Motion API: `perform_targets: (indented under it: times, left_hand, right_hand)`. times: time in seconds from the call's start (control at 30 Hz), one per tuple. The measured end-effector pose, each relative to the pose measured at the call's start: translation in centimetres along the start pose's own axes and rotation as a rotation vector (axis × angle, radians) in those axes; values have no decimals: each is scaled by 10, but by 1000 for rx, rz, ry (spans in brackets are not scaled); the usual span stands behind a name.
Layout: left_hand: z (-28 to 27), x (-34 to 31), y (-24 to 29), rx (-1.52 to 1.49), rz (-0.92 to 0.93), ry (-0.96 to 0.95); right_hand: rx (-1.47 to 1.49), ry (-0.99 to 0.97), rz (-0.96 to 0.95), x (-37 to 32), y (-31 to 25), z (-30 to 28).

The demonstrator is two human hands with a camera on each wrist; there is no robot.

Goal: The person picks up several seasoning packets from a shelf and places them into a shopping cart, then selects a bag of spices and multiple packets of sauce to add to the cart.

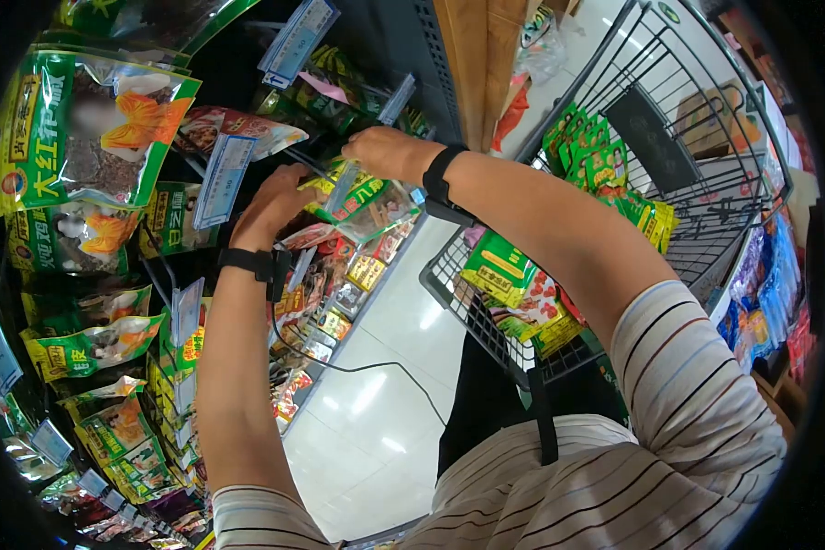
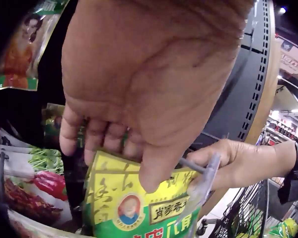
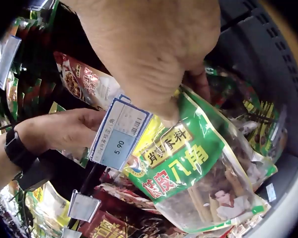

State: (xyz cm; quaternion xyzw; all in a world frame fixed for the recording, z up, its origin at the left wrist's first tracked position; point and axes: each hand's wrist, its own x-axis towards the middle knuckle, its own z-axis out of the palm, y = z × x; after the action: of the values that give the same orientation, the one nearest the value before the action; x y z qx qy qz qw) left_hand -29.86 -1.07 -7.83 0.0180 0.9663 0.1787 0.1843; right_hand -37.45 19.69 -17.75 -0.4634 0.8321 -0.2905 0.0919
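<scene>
A green and yellow spice packet (image 1: 362, 209) with a clear window hangs at a shelf hook, its dried spices showing in the right wrist view. My left hand (image 1: 270, 200) pinches its top edge, thumb in front and fingers behind, as the left wrist view shows. At the other top corner my right hand (image 1: 387, 154) grips the same packet (image 3: 188, 168), thumb on the front. A price tag (image 3: 121, 131) on the hook's end overlaps the packet's upper part.
Hanging spice packets (image 1: 87, 137) and price tags fill the rack at left. A dark shelf panel (image 1: 399, 55) stands behind. At right, a wire shopping cart (image 1: 706, 183) holds several green packets (image 1: 500, 266). A thin cable (image 1: 367, 367) trails from my left wrist.
</scene>
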Motion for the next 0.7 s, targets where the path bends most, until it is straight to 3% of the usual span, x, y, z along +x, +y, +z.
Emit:
perform_targets:
  times: [0.23, 0.33, 0.43, 0.53, 0.67, 0.7]
  left_hand:
    - [9, -16, -4, -40, 13, 94]
    - [14, -14, -7, 50, -73, -99]
    - [15, -12, 0, 19, -46, -289]
    - [17, -27, 9, 131, 77, -134]
    - [13, -56, 22, 100, 63, 13]
    - [11, -66, 30, 95, 68, 70]
  right_hand:
    - [22, -55, -88, -10, -2, -9]
    - [-12, -80, -112, -22, -1, -12]
    - [-22, -59, -136, -44, 0, -10]
    - [46, -252, -17, -58, -2, -15]
    - [74, -148, -70, -81, -1, -16]
    - [66, -25, -142, -88, -3, -19]
